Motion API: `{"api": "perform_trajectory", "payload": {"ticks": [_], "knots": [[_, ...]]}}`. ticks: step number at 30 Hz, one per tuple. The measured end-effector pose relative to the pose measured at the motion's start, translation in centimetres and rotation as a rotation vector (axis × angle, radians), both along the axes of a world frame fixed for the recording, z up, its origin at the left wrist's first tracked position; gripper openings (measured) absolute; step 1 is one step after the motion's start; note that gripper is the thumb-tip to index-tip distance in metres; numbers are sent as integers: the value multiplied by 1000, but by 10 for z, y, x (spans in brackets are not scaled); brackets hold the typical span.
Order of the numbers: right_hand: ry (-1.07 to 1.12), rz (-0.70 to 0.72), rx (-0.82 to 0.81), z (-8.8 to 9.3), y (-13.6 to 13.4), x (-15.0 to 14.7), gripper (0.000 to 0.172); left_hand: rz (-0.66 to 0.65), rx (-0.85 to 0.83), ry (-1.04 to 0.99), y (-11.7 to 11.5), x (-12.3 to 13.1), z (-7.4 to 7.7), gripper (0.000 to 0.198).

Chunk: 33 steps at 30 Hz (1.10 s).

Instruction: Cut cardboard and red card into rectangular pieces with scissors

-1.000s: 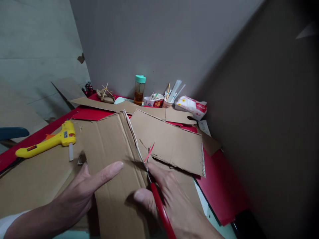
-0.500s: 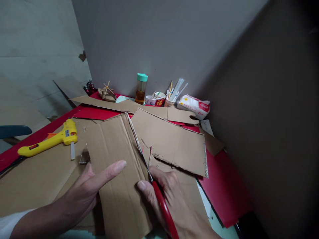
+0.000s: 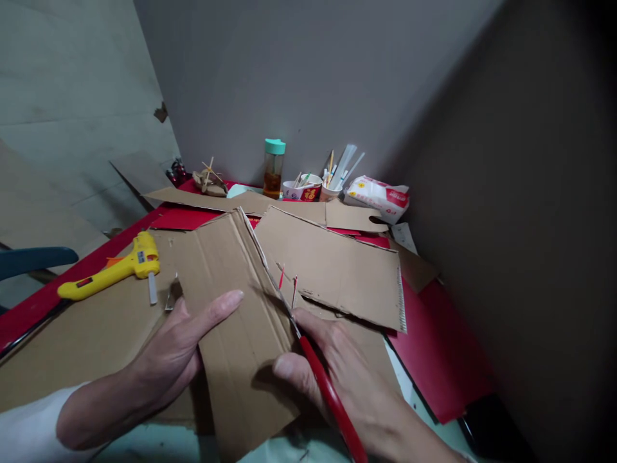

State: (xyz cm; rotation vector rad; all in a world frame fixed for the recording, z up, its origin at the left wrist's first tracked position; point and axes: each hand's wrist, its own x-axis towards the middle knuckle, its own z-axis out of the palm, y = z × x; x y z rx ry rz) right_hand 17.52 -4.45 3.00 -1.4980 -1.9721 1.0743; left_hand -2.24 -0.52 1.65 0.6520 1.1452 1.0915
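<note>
My left hand [image 3: 193,350] grips a folded piece of brown cardboard [image 3: 241,328] by its left side, thumb on top and fingers underneath. My right hand [image 3: 332,363] is closed on a pair of red-handled scissors [image 3: 331,393]. Their metal blade lies along the cardboard's right edge, where the layers part. My right thumb is raised a little over the cardboard. How far apart the scissors' blades are cannot be made out. Behind this edge lies a second cardboard sheet [image 3: 332,263] with a cut slot.
A yellow glue gun [image 3: 113,267] lies at left on more cardboard [image 3: 81,344]. Along the wall stand a teal-lidded bottle [image 3: 273,168], a cup of sticks [image 3: 330,191] and a tissue pack [image 3: 378,198]. Red card [image 3: 443,360] covers the right side.
My right thumb has lifted slightly off the cardboard, and the scissors' blade shows more along the edge. The whole view has shifted a little.
</note>
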Motion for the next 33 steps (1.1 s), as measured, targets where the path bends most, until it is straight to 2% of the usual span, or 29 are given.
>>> {"api": "perform_trajectory", "payload": {"ticks": [6,8,12,19,27,30,33], "knots": [[34,-106,-112,-8,-3,-3,54,-11,-12,-14,-1,0,-3,85],[56,-123,-83,-10,-1,-5,53,-55,-24,-62,-3,0,-6,88],[41,-99,38,-15,6,-10,33,-103,-58,-114,-4,2,-10,88],[117,-123,93,-25,7,-15,38,-97,-63,-158,-5,4,-13,88],[58,-153,31,-21,8,-14,43,-134,-68,-107,-6,4,-16,86],[43,-192,92,-21,9,-12,40,-159,-28,-59,-12,6,-20,87],[89,-155,121,-19,9,-10,33,-184,4,-21,-16,8,-22,87]]}}
